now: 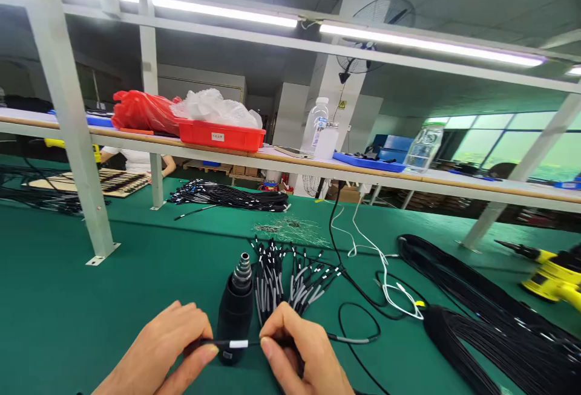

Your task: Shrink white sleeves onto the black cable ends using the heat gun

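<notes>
From where I stand, the black cable (221, 343) is stretched level over the near side of the green tabletop (158, 274), the left hand (170, 346) pinching one side of its white sleeve (239, 344) and the right hand (302, 346) the other, thumb and forefinger closed on it at each. Gripping both sides likely keeps that stretch straight and the sleeve uncovered. Just beyond stands a hot-air gun (235, 316), upright with its nozzle pointing up, perhaps so both hands stay free. Grey-sleeved cable ends (270, 286) fan out beside it, within easy reach, I'd judge. Long black coils (503, 322) lie toward the tabletop's right edge, and another bundle (231, 195) near its far edge, probably to leave working room.
</notes>
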Motion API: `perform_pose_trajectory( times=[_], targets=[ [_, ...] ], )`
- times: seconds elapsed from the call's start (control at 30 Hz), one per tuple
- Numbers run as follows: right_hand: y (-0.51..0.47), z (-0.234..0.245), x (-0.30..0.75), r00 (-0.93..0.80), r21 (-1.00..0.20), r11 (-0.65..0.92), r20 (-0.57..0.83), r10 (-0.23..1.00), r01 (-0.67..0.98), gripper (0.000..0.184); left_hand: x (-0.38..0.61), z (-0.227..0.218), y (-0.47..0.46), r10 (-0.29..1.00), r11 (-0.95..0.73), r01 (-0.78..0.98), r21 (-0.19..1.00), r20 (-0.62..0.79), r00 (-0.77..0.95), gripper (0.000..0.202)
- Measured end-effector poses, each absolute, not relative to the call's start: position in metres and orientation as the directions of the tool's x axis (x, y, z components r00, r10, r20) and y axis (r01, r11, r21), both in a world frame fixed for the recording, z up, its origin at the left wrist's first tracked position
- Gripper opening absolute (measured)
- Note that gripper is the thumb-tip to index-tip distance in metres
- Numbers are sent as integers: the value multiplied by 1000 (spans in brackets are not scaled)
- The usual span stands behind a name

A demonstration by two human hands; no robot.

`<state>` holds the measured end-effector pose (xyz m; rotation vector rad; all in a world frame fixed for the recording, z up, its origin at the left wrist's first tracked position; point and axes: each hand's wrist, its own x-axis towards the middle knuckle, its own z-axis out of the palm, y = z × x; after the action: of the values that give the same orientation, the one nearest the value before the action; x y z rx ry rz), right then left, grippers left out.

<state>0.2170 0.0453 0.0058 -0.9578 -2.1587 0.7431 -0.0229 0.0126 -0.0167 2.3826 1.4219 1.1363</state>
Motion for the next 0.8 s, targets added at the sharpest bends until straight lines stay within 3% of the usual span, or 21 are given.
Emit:
perform_pose_trajectory(
  times=[0.37,0.53,0.8],
  targets=[
    [75,47,208,-416,-714,542,372,830,442,21,-9,14,42,970,-232,643,730,224,96,45],
    [86,55,206,-403,-692,558,397,824,459,24,-4,24,54,962,-255,552,794,265,63,46],
    [112,60,206,-444,-603,586,386,808,542,29,-3,28,82,952,-278,536,797,301,45,47]
  ],
)
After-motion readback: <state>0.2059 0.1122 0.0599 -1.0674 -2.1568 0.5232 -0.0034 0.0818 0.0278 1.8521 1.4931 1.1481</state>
